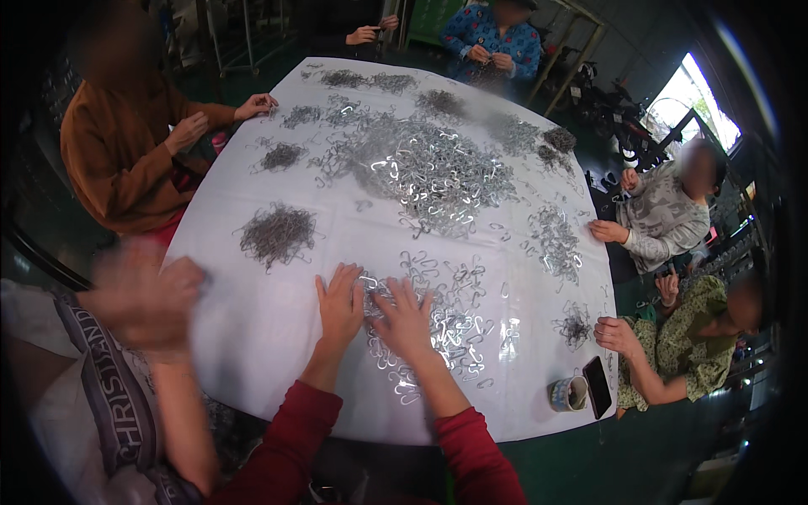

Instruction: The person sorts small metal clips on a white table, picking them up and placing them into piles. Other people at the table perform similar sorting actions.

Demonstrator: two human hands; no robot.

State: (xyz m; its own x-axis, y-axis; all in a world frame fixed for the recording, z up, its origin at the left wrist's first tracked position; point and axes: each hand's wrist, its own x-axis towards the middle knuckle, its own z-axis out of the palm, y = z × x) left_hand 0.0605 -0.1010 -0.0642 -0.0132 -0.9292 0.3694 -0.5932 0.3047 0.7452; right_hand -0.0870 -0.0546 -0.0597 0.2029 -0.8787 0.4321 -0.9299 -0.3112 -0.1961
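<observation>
Would leave the dark wire pile [278, 236] at nine o'clock alone. Got the left hand [340, 305] loosely spread, palm down, gripping nothing visible. Ditto the right hand [406, 320], fanned wide over the shiny hooks [459, 332] at six. Press lightly, spread thin, avoid the cup [559, 396] toward five.

Two bare red-sleeved hands [406, 320] are touching too many bent silver metal hooks [454, 330] to count. Six other people [114, 172] are lining one white-covered table [244, 353]. One flat black phone [598, 387] and one round patterned cup [562, 396] are sitting on it.
</observation>
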